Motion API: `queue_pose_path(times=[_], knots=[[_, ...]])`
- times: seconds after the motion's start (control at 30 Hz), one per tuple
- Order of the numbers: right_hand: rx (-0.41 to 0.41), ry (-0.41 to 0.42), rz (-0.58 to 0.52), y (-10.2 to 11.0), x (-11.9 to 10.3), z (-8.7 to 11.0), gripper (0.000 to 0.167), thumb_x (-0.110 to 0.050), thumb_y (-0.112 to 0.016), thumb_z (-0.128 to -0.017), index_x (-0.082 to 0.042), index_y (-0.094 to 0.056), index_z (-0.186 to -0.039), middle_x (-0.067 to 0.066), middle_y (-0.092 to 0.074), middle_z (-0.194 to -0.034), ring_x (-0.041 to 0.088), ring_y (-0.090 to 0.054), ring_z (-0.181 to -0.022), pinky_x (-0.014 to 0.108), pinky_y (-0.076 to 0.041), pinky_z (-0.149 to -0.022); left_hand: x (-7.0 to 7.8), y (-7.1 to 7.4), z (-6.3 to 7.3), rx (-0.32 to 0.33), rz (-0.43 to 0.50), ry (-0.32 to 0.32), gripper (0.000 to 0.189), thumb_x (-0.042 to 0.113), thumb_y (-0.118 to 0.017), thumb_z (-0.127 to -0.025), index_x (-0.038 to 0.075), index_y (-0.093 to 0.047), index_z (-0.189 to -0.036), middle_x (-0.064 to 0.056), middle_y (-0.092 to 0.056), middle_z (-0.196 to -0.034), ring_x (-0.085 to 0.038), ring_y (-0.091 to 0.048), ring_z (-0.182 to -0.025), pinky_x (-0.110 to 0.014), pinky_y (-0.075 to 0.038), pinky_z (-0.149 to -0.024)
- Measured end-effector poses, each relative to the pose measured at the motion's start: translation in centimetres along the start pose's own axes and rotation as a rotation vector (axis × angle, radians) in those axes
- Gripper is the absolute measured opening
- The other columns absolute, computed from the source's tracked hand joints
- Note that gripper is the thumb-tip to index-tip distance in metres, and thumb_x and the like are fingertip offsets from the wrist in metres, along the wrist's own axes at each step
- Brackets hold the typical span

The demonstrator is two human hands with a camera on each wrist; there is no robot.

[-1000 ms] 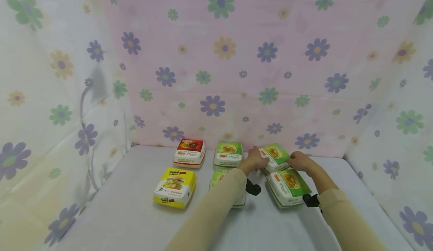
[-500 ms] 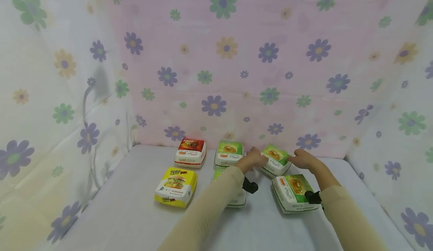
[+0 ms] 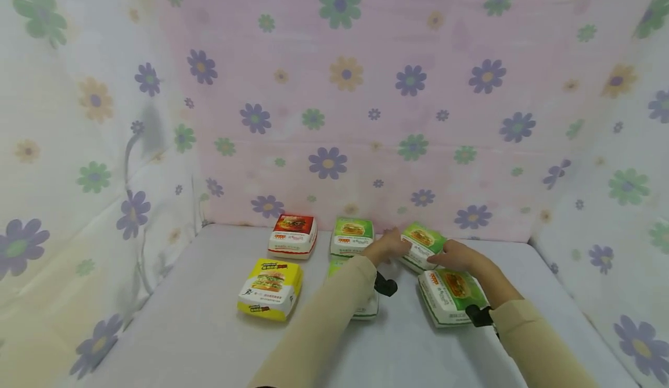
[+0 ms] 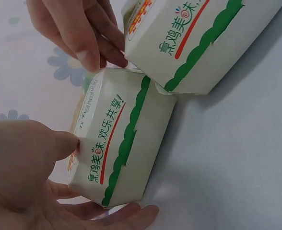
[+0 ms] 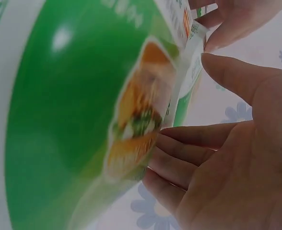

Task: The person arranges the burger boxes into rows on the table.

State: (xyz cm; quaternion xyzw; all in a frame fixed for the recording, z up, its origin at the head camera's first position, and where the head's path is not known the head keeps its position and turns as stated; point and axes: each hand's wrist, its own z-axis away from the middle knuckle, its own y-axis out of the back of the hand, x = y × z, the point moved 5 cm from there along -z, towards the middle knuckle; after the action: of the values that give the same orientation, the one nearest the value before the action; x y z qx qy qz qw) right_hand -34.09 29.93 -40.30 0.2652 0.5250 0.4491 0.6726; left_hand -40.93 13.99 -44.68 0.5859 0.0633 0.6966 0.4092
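A green-and-white burger box (image 3: 420, 241) stands at the back right, slightly turned, with both hands at its sides. My left hand (image 3: 385, 246) grips its left end, thumb on the upper edge and fingers round the side in the left wrist view. At its near right corner is my right hand (image 3: 462, 257), fingers extended and thumb touching or very near the box in the right wrist view. Just in front lies another green-and-white burger box (image 3: 453, 295), partly under the right hand and wrist. In the left wrist view, this nearer burger box (image 4: 193, 43) overlaps the held one's corner.
Left of the hands stand a green burger box (image 3: 352, 236), another green one (image 3: 369, 306) partly behind my left sleeve, a red one (image 3: 292, 236) and a yellow one (image 3: 270, 289). All rest on a white-covered table (image 3: 198, 330). A flowered curtain (image 3: 292, 86) closes the back.
The near right box slid right and toward me, then slightly back. The right hand has come from the rear box's right side down to its near corner. The left hand stays at its box.
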Motion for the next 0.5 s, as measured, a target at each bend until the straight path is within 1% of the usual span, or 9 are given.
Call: queue_pose_path(times=[0.07, 0.13, 0.2, 0.23, 0.3, 0.33, 0.4, 0.47, 0.5], knots=[[-0.02, 0.015, -0.023, -0.2, 0.0, -0.2, 0.05, -0.031, -0.062, -0.101, 0.013, -0.056, -0.124, 0.018, -0.063, -0.109, 0.028, -0.059, -0.093, 0.044, -0.052, -0.082, 0.0, -0.3, 0.0, 0.0, 0.013, 0.003, 0.064, 0.03, -0.054, -0.107, 0.0, -0.03, -0.158, -0.017, -0.038, -0.159, -0.032, -0.051, -0.133, -0.049, -0.056, -0.094], [-0.034, 0.016, -0.049, -0.3, 0.0, -0.5, 0.049, -0.03, -0.063, -0.1, 0.012, -0.055, -0.126, 0.016, -0.064, -0.108, 0.027, -0.061, -0.093, 0.044, -0.053, -0.082, 0.0, -0.4, 0.1, 0.012, -0.001, 0.007, 0.058, 0.031, -0.055, -0.106, 0.0, -0.038, -0.153, -0.017, -0.048, -0.15, -0.031, -0.057, -0.123, -0.049, -0.057, -0.092], [-0.041, 0.01, -0.056, -0.3, 0.1, -0.8, 0.049, -0.028, -0.065, -0.099, 0.011, -0.054, -0.126, 0.016, -0.064, -0.106, 0.027, -0.061, -0.092, 0.043, -0.053, -0.082, 0.1, -0.6, 0.2, 0.019, -0.015, 0.011, 0.055, 0.031, -0.056, -0.106, 0.0, -0.042, -0.149, -0.018, -0.053, -0.141, -0.03, -0.06, -0.113, -0.048, -0.058, -0.09], [-0.043, 0.004, -0.06, -0.3, 0.2, -0.9, 0.049, -0.027, -0.066, -0.098, 0.012, -0.054, -0.125, 0.016, -0.064, -0.105, 0.028, -0.062, -0.091, 0.043, -0.054, -0.081, 0.3, -0.6, 0.3, 0.023, -0.03, 0.014, 0.057, 0.032, -0.056, -0.106, 0.0, -0.041, -0.15, -0.018, -0.054, -0.141, -0.029, -0.061, -0.109, -0.047, -0.058, -0.088], [-0.039, 0.0, -0.042, -0.2, 0.3, -1.3, 0.05, -0.026, -0.069, -0.096, 0.013, -0.053, -0.125, 0.017, -0.063, -0.104, 0.028, -0.062, -0.09, 0.043, -0.054, -0.081, 0.5, -0.8, 0.5, 0.03, -0.062, 0.014, 0.057, 0.033, -0.055, -0.106, -0.001, -0.041, -0.149, -0.019, -0.056, -0.136, -0.028, -0.062, -0.102, -0.045, -0.06, -0.085], [-0.034, 0.006, -0.024, -0.1, 0.4, -1.5, 0.051, -0.024, -0.07, -0.095, 0.013, -0.053, -0.124, 0.018, -0.063, -0.104, 0.029, -0.062, -0.091, 0.043, -0.054, -0.081, 0.6, -0.9, 0.7, 0.034, -0.068, 0.02, 0.059, 0.033, -0.055, -0.106, -0.002, -0.039, -0.151, -0.019, -0.056, -0.134, -0.028, -0.063, -0.1, -0.044, -0.06, -0.084], [-0.019, 0.02, 0.025, 0.1, 0.4, -2.0, 0.053, -0.023, -0.073, -0.092, 0.015, -0.052, -0.123, 0.021, -0.063, -0.105, 0.03, -0.062, -0.092, 0.046, -0.054, -0.084, 0.9, -1.2, 0.9, 0.041, -0.079, 0.031, 0.059, 0.033, -0.056, -0.106, -0.003, -0.04, -0.15, -0.018, -0.059, -0.126, -0.028, -0.065, -0.097, -0.043, -0.061, -0.082], [-0.006, 0.045, 0.077, 0.2, 0.5, -2.5, 0.054, -0.021, -0.075, -0.089, 0.016, -0.053, -0.122, 0.023, -0.063, -0.105, 0.032, -0.062, -0.091, 0.047, -0.054, -0.085, 1.1, -1.5, 1.1, 0.053, -0.079, 0.041, 0.056, 0.033, -0.056, -0.106, -0.003, -0.043, -0.147, -0.017, -0.06, -0.114, -0.028, -0.066, -0.092, -0.042, -0.062, -0.081], [-0.001, 0.056, 0.1, 0.3, 0.5, -2.8, 0.053, -0.02, -0.076, -0.088, 0.015, -0.054, -0.121, 0.023, -0.064, -0.105, 0.032, -0.062, -0.091, 0.048, -0.053, -0.086, 1.1, -1.7, 1.2, 0.053, -0.062, 0.05, 0.057, 0.033, -0.056, -0.106, -0.003, -0.042, -0.147, -0.016, -0.06, -0.11, -0.029, -0.066, -0.092, -0.042, -0.061, -0.081]])
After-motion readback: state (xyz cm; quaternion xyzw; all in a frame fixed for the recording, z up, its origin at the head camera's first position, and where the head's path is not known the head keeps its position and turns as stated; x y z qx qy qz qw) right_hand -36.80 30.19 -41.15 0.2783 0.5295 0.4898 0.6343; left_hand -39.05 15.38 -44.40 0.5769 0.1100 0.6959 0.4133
